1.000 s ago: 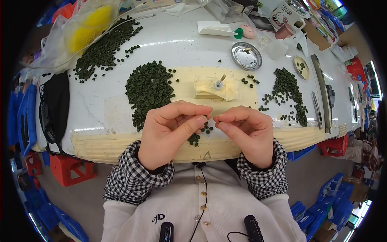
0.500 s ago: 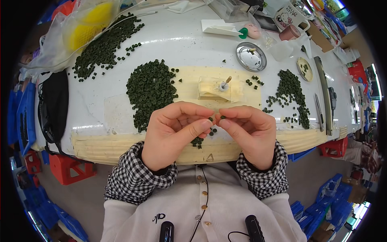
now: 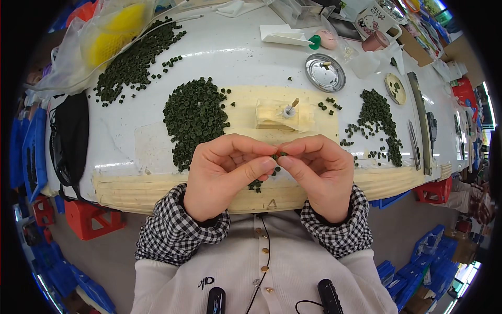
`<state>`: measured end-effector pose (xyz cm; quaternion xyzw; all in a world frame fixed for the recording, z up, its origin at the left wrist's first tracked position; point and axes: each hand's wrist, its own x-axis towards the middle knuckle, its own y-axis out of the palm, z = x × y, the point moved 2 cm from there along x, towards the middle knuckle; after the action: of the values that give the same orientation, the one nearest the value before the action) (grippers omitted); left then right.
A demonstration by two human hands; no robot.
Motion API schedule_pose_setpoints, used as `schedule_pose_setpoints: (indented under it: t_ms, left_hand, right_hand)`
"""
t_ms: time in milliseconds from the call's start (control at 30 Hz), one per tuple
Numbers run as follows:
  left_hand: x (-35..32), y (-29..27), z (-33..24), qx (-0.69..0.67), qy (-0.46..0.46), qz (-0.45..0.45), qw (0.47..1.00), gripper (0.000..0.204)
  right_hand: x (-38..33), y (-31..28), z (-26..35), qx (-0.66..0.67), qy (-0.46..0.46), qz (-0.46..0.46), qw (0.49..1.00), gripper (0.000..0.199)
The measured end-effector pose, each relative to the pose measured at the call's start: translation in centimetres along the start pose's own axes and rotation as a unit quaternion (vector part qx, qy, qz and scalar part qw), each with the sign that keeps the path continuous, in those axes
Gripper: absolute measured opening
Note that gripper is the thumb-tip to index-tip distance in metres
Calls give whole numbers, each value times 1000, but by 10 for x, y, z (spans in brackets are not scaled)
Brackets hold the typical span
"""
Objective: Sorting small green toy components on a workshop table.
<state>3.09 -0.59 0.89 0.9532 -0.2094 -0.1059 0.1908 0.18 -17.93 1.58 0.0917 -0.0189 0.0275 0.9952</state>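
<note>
pellet heap (image 3: pixel 196 118) left of peg block (image 3: pixel 282 115) | metal dish (image 3: pixel 324 73) behind

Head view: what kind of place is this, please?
Probably a small workshop for hand assembly. Heaps of small green parts lie on a white table, both hands meet over a few of them, a small jig stands on a taped pad, and blue crates stand on the floor.

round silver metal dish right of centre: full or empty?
Nearly empty. The round silver metal dish shows bare shiny bottom, with only one small piece near its upper middle; no green pieces fill it.
</note>
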Motion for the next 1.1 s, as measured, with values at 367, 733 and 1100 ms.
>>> schedule_pose_setpoints:
  t_ms: [367,733,1100]
  left_hand:
    - [-1,0,1,-23,38,1,999,17]
    - [-2,-1,-1,17,56,7,998,17]
    - [-3,-1,-1,17,79,5,997,17]
  right_hand:
    - [-2,2,-3,43,-11,-2,999,17]
    - [-5,6,-4,4,-33,-18,999,18]
    - [-7,9,-2,-47,-66,-28,996,19]
